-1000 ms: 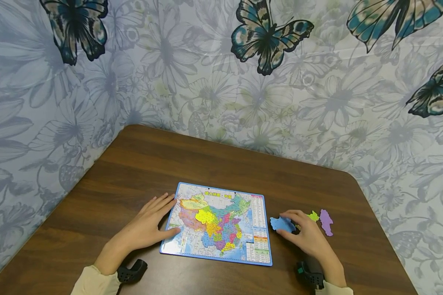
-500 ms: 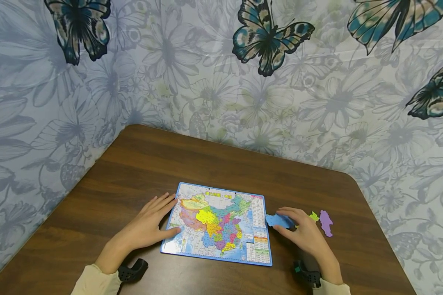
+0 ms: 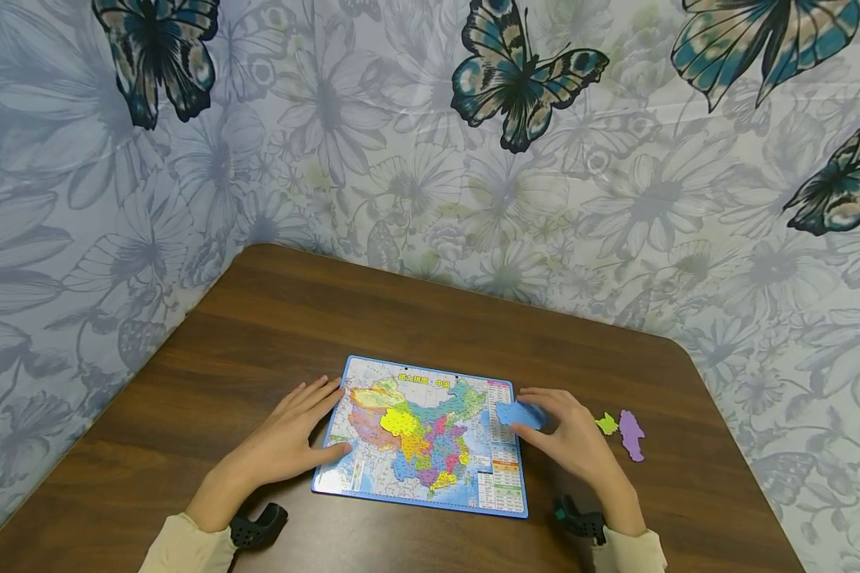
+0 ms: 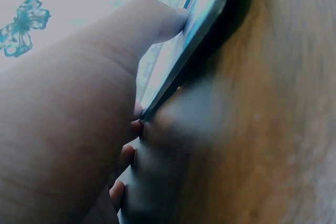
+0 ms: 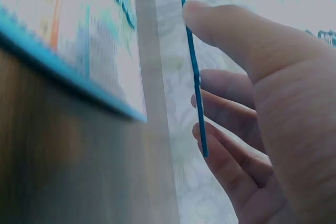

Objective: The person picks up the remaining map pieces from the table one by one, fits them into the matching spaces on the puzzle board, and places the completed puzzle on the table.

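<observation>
A China map puzzle board (image 3: 459, 497) with a blue border lies on the table, its coloured province pieces in place across the map. My left hand (image 3: 287, 438) rests along the board's left edge, fingers spread and straight, thumb on the board's surface; the left wrist view shows the thumb (image 4: 163, 22) pressing there. My right hand (image 3: 573, 442) holds a flat blue puzzle piece (image 3: 521, 415) by its edges between thumb and fingers. In the right wrist view this piece (image 5: 195, 72) appears edge-on, raised off the table beside the board (image 5: 105, 40).
On the wooden table (image 3: 473, 318), right of my right hand, lie a small yellow-green puzzle piece (image 3: 606, 424) and a longer purple puzzle piece (image 3: 631, 435). A butterfly-patterned cloth (image 3: 401, 159) hangs behind the table's far edge.
My right hand has moved left and lifted the blue puzzle piece from the table to over the board's right edge. The left hand has stayed on the board.
</observation>
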### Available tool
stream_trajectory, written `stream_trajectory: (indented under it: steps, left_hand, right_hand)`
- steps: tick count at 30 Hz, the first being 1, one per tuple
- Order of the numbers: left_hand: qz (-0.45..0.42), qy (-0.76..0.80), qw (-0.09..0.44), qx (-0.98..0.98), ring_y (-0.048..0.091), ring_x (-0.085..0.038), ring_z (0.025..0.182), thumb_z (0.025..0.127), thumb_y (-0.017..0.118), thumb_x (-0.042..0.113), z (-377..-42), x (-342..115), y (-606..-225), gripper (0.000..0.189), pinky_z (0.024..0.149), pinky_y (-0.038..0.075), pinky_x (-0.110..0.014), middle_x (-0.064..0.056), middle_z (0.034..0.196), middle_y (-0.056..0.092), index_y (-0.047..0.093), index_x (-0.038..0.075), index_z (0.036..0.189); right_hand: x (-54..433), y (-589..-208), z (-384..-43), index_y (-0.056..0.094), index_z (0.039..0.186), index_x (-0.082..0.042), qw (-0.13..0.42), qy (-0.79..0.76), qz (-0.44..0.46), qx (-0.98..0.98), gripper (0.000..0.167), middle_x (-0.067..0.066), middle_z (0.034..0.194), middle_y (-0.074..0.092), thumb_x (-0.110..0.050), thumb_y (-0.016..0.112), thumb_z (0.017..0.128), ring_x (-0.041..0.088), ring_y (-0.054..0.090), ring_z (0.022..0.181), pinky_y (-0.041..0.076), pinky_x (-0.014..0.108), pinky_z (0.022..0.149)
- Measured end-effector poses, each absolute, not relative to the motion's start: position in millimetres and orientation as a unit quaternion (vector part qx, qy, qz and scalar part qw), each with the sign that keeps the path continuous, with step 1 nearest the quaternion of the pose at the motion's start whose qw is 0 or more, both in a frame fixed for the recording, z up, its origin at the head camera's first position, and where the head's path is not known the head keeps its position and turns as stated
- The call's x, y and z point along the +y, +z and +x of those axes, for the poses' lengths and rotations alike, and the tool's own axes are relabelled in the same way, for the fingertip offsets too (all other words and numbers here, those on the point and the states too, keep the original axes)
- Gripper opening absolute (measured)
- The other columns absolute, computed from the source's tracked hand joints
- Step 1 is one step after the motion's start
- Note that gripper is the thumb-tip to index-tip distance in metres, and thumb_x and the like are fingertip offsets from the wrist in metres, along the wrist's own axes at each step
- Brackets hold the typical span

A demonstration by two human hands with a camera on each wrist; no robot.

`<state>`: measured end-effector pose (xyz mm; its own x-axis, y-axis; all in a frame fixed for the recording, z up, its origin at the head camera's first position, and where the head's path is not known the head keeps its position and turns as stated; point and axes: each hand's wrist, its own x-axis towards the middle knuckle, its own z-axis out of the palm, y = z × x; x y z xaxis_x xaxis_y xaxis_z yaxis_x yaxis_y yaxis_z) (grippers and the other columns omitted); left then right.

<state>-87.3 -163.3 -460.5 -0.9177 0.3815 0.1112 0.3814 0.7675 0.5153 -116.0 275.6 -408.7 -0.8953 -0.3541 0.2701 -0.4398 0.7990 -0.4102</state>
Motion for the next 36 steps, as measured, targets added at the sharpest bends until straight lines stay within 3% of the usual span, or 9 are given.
stream_trajectory:
  steps: [14, 36]
  left_hand:
    - [0.209, 0.274, -0.001, 0.939, 0.029, -0.04, 0.154, 0.089, 0.073, 0.057, -87, -163, -460, 0.09, 0.125, 0.019, -0.062, -0.016, 0.164, 0.038, 0.045, 0.0, 0.154]
    - [0.21, 0.274, -0.003, 0.939, 0.029, -0.039, 0.155, 0.089, 0.072, 0.058, -86, -164, -461, 0.091, 0.125, 0.019, -0.061, -0.016, 0.164, 0.038, 0.046, 0.001, 0.154]
  right_hand:
    - [231, -405, -127, 0.077, 0.12, -0.012, 0.106, 0.237, 0.246, -0.934, 0.047, 0.003, 0.128, 0.071, -0.037, 0.088, 0.082, 0.03, 0.063, 0.123, 0.056, 0.055, 0.098]
    - [172, -409, -139, 0.075, 0.125, -0.013, 0.072, 0.268, 0.266, -0.923, 0.05, 0.002, 0.133, 0.07, -0.039, 0.086, 0.084, 0.027, 0.06, 0.127, 0.053, 0.052, 0.104]
